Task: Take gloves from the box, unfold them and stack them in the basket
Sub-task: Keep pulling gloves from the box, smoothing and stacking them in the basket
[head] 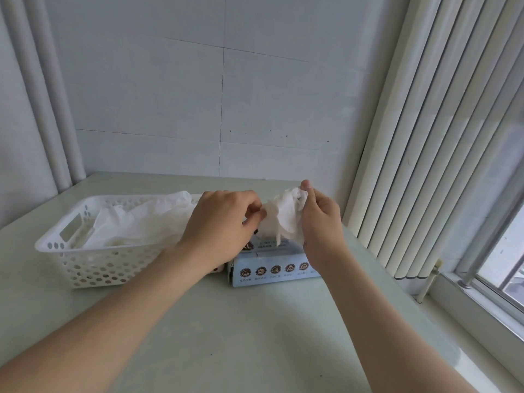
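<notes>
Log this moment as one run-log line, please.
step: unfolding | left hand: pinches glove | right hand: pinches glove | box: beneath glove | basket: holds stacked gloves

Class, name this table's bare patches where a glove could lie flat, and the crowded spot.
Bare: the near table in front of the basket and box; the strip between box and window. Crowded: where left hand and right hand pinch a glove above the box.
</notes>
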`<state>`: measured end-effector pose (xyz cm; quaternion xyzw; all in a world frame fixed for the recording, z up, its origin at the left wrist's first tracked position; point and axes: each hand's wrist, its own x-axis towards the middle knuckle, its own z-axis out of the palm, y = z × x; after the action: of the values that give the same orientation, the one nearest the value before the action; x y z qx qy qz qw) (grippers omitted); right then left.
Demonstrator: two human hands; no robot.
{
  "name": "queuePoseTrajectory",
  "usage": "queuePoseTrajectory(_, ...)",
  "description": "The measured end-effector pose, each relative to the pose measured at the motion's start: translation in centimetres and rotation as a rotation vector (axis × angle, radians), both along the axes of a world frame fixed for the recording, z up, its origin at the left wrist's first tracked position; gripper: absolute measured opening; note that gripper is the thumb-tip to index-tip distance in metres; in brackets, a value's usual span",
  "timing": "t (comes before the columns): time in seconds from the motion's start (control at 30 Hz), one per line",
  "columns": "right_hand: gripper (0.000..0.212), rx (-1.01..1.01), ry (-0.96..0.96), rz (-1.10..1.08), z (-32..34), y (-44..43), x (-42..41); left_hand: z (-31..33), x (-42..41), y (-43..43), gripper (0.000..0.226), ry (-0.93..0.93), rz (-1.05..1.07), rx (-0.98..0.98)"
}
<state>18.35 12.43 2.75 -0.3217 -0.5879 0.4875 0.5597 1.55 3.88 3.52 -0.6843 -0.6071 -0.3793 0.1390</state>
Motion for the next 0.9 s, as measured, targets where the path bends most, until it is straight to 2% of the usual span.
queuePoseTrajectory(0.07, 0.073, 0.001, 0.018, -0.037, 0.03, -0.14, -0.11, -0.31, -0.31, 0.10, 0.020, 0.006, 0.032, 0.007)
queuePoseTrajectory(0.27, 0.059, -0.043, 0.042, -0.236, 0.29, -0.80, -0.18, -0.48, -0.39, 0.20, 0.021, -0.004, 0.056, -0.027)
queuePoseTrajectory(0.47, 0.063, -0.088, -0.016, -0.215, 0.22, -0.58, 0.15, 0.07, -0.69, -0.02, 0.017, -0.126, 0.047, -0.066)
queuePoseTrajectory(0.6, 0.067, -0.138, -0.017, -0.175, 0.53, -0.72, 0.25, 0.09, -0.78, 0.00, 0.017, -0.138, 0.045, -0.076)
queuePoseTrajectory(0.7, 0.049, -0.140, -0.093, -0.117, 0.81, -0.90, 0.29, -0.13, -0.83, 0.06, 0.019, -0.141, 0.028, -0.066)
queuePoseTrajectory(0.8, 0.022, -0.062, -0.170, -0.173, 0.54, -0.77, 0.11, -0.12, -0.87, 0.23, 0.021, -0.159, 0.035, -0.086)
queuePoseTrajectory(0.9, 0.012, 0.023, -0.226, -0.260, 0.03, -0.57, -0.06, 0.35, -0.89, 0.16, 0.022, -0.252, 0.016, -0.123)
